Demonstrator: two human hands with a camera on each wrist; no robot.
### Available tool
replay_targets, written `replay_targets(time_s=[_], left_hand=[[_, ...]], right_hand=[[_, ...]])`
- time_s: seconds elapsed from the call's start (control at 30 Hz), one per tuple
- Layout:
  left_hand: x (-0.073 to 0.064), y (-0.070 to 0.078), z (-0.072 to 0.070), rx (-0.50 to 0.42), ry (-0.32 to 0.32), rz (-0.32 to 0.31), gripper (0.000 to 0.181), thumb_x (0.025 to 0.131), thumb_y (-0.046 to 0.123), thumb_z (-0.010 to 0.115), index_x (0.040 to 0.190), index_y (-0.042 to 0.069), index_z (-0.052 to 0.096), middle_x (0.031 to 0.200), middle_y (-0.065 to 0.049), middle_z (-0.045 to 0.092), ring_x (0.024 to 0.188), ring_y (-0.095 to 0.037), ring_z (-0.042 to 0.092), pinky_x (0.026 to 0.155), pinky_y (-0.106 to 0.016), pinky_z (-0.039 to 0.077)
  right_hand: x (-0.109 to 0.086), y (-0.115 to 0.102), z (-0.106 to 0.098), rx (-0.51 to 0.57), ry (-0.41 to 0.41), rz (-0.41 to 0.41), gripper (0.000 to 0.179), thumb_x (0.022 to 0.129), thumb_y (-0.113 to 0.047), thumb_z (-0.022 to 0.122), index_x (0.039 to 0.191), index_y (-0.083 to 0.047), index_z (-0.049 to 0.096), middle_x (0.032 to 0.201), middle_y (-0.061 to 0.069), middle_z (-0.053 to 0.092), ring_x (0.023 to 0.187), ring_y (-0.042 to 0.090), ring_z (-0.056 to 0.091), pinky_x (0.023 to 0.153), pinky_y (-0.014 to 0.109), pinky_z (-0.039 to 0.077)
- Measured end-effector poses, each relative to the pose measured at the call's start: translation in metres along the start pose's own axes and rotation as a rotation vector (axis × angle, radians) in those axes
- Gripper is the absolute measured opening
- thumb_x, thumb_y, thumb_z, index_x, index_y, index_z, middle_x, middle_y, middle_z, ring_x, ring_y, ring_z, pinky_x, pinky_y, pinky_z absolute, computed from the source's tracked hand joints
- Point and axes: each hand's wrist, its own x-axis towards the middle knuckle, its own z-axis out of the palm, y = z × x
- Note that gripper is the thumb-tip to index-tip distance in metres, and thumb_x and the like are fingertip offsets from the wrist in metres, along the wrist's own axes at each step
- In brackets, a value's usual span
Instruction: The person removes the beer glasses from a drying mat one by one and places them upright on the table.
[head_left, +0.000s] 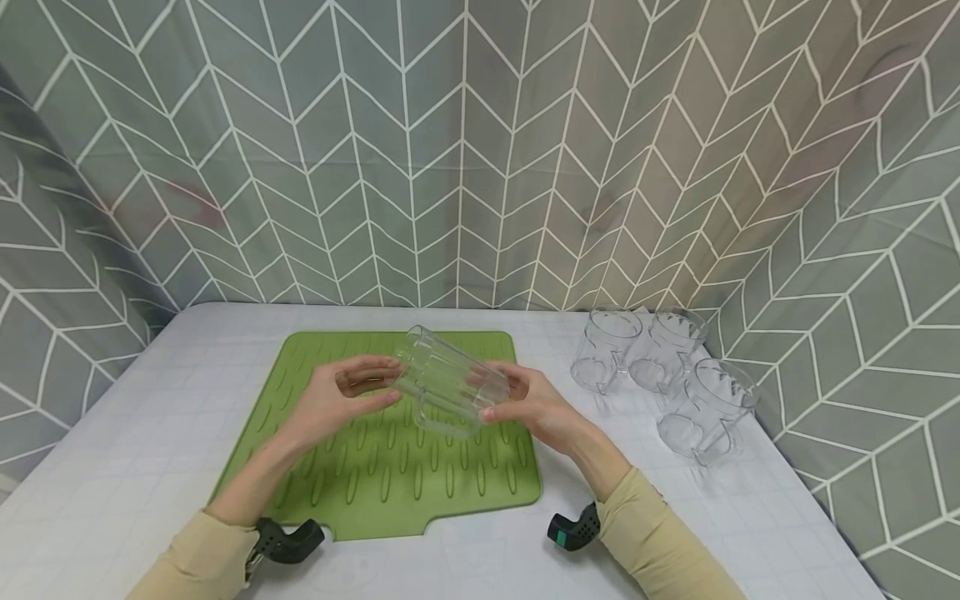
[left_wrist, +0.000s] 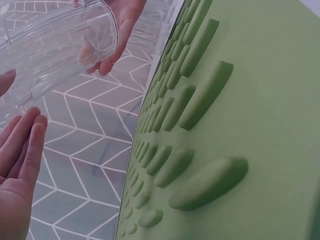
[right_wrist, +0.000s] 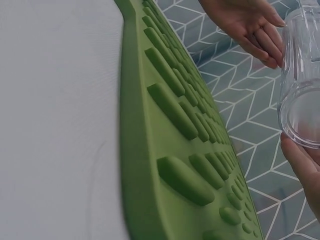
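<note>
A clear mug [head_left: 453,379] is held tilted above a green ribbed drying mat [head_left: 390,492], its handle hanging on the near side. My right hand [head_left: 536,404] grips it by the base end, thumb in front and fingers behind. At the other end, my left hand [head_left: 341,396] has its fingertips right at the rim, with thumb and fingers spread apart. The left wrist view shows the left fingers [left_wrist: 22,150] fairly straight beside the mug [left_wrist: 60,47]. In the right wrist view the right thumb [right_wrist: 297,155] lies against the mug's base.
Three more clear mugs, a back left one [head_left: 603,350], a back right one [head_left: 667,350] and a nearer one [head_left: 708,412], stand upright on the white table [head_left: 600,467] to the right. A patterned curtain [head_left: 465,167] rises behind the table and along its sides.
</note>
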Motion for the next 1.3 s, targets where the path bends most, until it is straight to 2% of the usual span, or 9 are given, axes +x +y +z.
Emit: replay_targets(time_s=[0.23, 0.53, 0.8, 0.97, 1.1, 1.3], left_hand=[[0.000, 0.000, 0.002, 0.013, 0.006, 0.027, 0.047, 0.089, 0.010, 0.075, 0.132, -0.001, 0.058, 0.131, -0.019, 0.064, 0.110, -0.009, 0.067, 0.095, -0.025, 0.055], [-0.001, 0.001, 0.004, 0.011, 0.005, 0.014, 0.047, 0.090, 0.011, 0.074, 0.132, -0.002, 0.059, 0.129, -0.015, 0.066, 0.108, -0.010, 0.068, 0.094, -0.025, 0.055], [-0.001, 0.001, 0.008, 0.006, 0.011, 0.026, 0.042, 0.090, 0.009, 0.074, 0.128, -0.002, 0.061, 0.124, -0.007, 0.070, 0.107, -0.011, 0.068, 0.092, -0.028, 0.057], [-0.001, 0.002, 0.010, 0.002, 0.004, 0.043, 0.039, 0.090, 0.009, 0.074, 0.126, 0.000, 0.062, 0.123, -0.004, 0.070, 0.108, -0.013, 0.068, 0.093, -0.029, 0.057], [-0.001, 0.003, 0.012, 0.024, -0.004, 0.052, 0.037, 0.090, 0.011, 0.075, 0.125, 0.003, 0.064, 0.123, -0.006, 0.070, 0.110, -0.017, 0.068, 0.093, -0.030, 0.057], [-0.002, 0.005, 0.015, 0.047, -0.009, 0.050, 0.038, 0.089, 0.013, 0.076, 0.125, 0.006, 0.065, 0.126, -0.011, 0.068, 0.112, -0.020, 0.067, 0.094, -0.031, 0.057]], right_hand=[[0.000, 0.001, 0.003, -0.005, -0.006, 0.018, 0.072, 0.080, -0.003, 0.078, 0.145, -0.005, 0.048, 0.150, 0.018, 0.049, 0.138, 0.025, 0.048, 0.117, 0.050, 0.034], [0.001, 0.005, 0.005, -0.019, -0.013, 0.043, 0.075, 0.080, -0.004, 0.077, 0.147, -0.004, 0.045, 0.150, 0.017, 0.049, 0.139, 0.029, 0.047, 0.117, 0.049, 0.035], [0.002, 0.006, 0.008, -0.037, -0.027, 0.055, 0.073, 0.080, -0.003, 0.077, 0.147, -0.004, 0.046, 0.149, 0.015, 0.051, 0.139, 0.029, 0.046, 0.119, 0.048, 0.032], [0.002, 0.010, 0.009, -0.054, -0.035, 0.062, 0.071, 0.081, -0.003, 0.076, 0.146, -0.007, 0.048, 0.149, 0.018, 0.050, 0.140, 0.029, 0.045, 0.118, 0.047, 0.034], [0.002, 0.011, 0.010, -0.060, -0.054, 0.052, 0.071, 0.082, -0.003, 0.075, 0.147, -0.004, 0.046, 0.149, 0.021, 0.049, 0.141, 0.034, 0.044, 0.117, 0.047, 0.036], [0.001, 0.010, 0.014, -0.073, -0.060, 0.055, 0.073, 0.081, -0.005, 0.076, 0.147, -0.003, 0.045, 0.147, 0.019, 0.052, 0.140, 0.034, 0.045, 0.117, 0.047, 0.036]])
